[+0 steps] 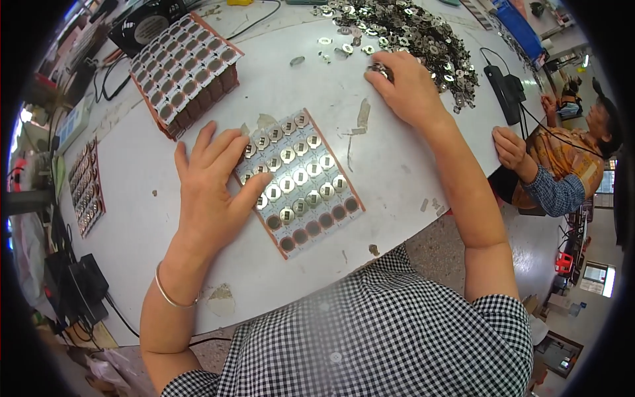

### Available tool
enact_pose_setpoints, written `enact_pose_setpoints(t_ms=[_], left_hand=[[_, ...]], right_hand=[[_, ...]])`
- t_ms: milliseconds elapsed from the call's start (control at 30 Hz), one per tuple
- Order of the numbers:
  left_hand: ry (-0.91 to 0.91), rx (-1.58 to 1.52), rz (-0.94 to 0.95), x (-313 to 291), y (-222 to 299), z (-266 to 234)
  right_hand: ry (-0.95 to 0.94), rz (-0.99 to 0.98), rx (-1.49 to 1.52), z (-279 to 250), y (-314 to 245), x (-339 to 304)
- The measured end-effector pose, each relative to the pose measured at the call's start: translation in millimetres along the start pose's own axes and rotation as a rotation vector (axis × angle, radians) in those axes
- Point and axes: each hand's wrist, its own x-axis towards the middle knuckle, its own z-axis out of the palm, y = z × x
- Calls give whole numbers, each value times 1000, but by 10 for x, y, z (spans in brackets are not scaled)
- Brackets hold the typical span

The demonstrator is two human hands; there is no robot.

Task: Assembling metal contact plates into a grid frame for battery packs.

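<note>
white table (132, 231) filled centre | speckled floor (426, 241) showed past near edge | window (598, 280) glowed far right | red stool (563, 263) stood nearby

The bright tabletop (390, 172) bends toward black edges; haze veils the shirt (377, 324).

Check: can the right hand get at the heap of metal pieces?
Probably yes: the right hand is right beside the heap, with nothing visible blocking it, though it seems to hold some pieces.

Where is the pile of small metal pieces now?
In the head view, the pile of metal pieces lies at upper right on the white table, just beyond the right hand.
</note>
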Motion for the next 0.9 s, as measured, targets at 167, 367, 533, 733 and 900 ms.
enact_pose_setpoints(t_ms=[167,367,533,733,900], left_hand=[[-13,7,11,34,-16,-19],[-23,4,23,-4,-42,-61],[-41,-22,32,12,-33,-45],[-42,-33,11,-6,-35,-36],[-43,-29,5,1,-33,-38]], right_hand=[[-141,17,362,-51,-224,290],[-265,-170,533,-452,-348,126],[-257,2,471,-477,-52,-108],[-305,40,456,-598,-139,-414],[-459,-53,572,-806,-374,-776]])
